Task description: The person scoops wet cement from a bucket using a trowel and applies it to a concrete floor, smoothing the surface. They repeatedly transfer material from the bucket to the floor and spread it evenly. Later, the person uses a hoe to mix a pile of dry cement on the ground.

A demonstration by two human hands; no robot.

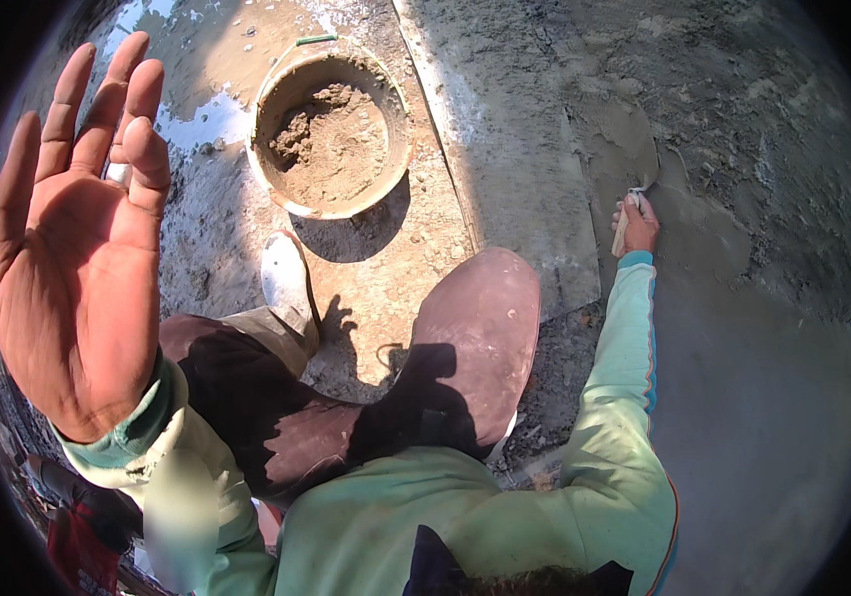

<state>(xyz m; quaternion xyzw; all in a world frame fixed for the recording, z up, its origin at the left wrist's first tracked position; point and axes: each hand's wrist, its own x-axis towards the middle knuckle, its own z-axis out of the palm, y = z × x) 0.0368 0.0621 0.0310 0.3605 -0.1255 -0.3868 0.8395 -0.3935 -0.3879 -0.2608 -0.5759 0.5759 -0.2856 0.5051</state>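
My left hand (77,268) is raised at the left, palm facing up toward me, fingers apart and nothing in it. At the right, my right hand (641,226) is closed round the pale handle of a trowel (621,234). Its blade lies against the grey mortar surface (733,233), coated in mortar so that its outline is hard to make out. Ahead of my legs and between my hands stands a round bucket (291,87) with a green grip on its wire handle. Lumpy brown-grey mortar (346,149) fills part of it.
A long flat grey board or slab (515,149) runs between the bucket and the mortared surface. My bent knee (480,338) is beside it, and my white boot (286,268) stands near the bucket. A dark red item (77,546) is at the lower left.
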